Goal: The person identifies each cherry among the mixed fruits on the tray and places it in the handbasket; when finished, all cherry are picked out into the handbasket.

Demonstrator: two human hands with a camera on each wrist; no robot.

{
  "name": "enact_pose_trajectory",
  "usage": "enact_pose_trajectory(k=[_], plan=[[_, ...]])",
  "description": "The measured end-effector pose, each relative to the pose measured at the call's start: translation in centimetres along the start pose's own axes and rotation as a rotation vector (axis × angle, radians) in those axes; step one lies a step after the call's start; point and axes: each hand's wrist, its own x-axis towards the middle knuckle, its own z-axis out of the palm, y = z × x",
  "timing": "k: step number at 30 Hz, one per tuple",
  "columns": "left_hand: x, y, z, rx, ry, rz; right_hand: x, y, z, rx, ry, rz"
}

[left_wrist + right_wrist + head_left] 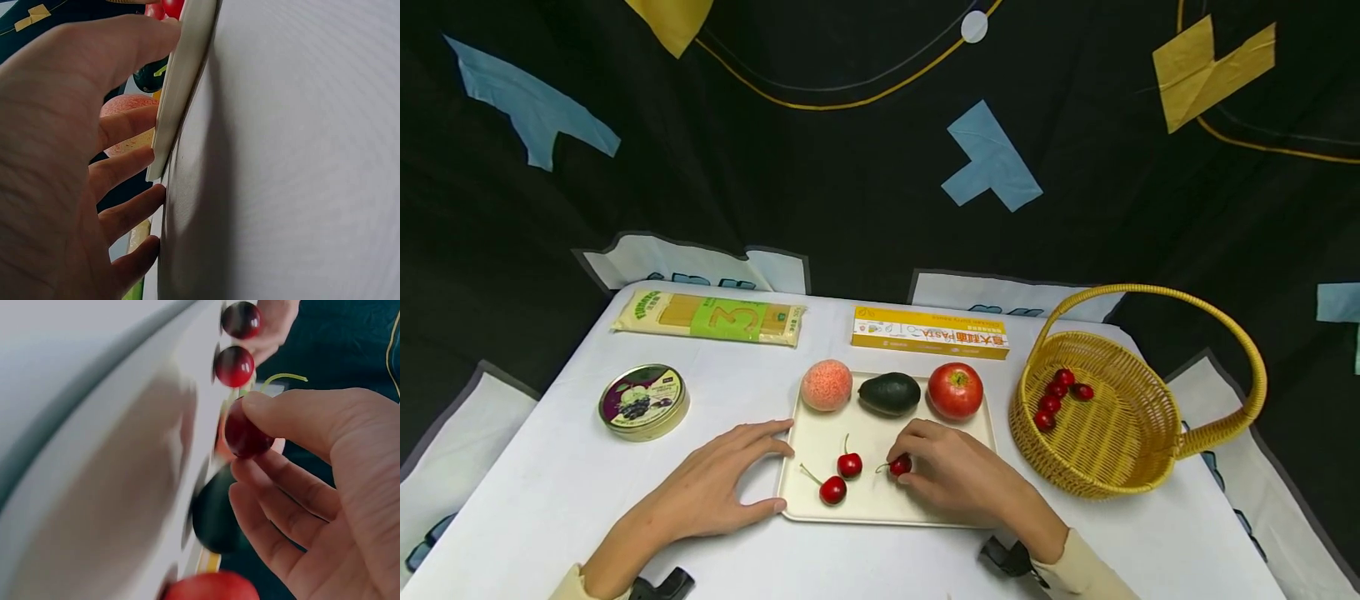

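A cherry (247, 430) with a green stem is pinched between the thumb and fingers of my right hand (958, 471), low over the cream tray (880, 514). Two more stemmed cherries lie on the tray to its left, one cherry (849, 464) behind the other cherry (832, 490). My left hand (715, 479) has its fingers spread, with fingertips and thumb at the tray's left edge; the left wrist view shows them along the rim (181, 81). Across the back of the tray sit a pinkish, peach-like fruit (827, 385), a dark green avocado (889, 393) and a red apple (955, 391).
Right of the tray stands a yellow wicker basket (1120, 450) with a tall handle and several cherries (1050, 403) inside. A round tin (643, 402) is at the left. Along the back lie a noodle packet (711, 317) and a yellow-white pasta box (930, 332).
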Motion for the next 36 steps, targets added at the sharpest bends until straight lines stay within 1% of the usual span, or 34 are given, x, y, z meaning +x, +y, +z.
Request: enact_pose_trajectory(k=[6, 9, 14, 18, 21, 29, 36], plan=[[-0.2, 0.1, 0.1, -0.005, -0.006, -0.011, -1.7, 1.6, -1.7, 0.081, 0.08, -0.004], [-0.4, 0.0, 0.1, -0.003, -0.004, -0.012, -2.5, 2.5, -2.4, 0.1, 0.146, -0.006], [-0.4, -0.1, 0.1, 0.001, 0.001, -0.007, -3.9, 4.0, -3.4, 0.126, 0.261, 0.018], [-0.4, -0.1, 0.0, -0.001, 0.001, -0.003, -4.9, 5.3, -4.1, 0.104, 0.338, 0.047], [-0.3, -0.1, 0.0, -0.007, -0.003, -0.003, -5.8, 6.1, -4.7, 0.068, 0.376, 0.095], [-0.1, 0.1, 0.0, -0.003, 0.002, 0.006, -8.2, 8.0, -6.5, -0.011, 0.441, 0.229], [0.0, 0.0, 0.1, 0.002, 0.01, 0.003, -9.6, 9.4, -7.0, -0.098, 0.477, 0.33]])
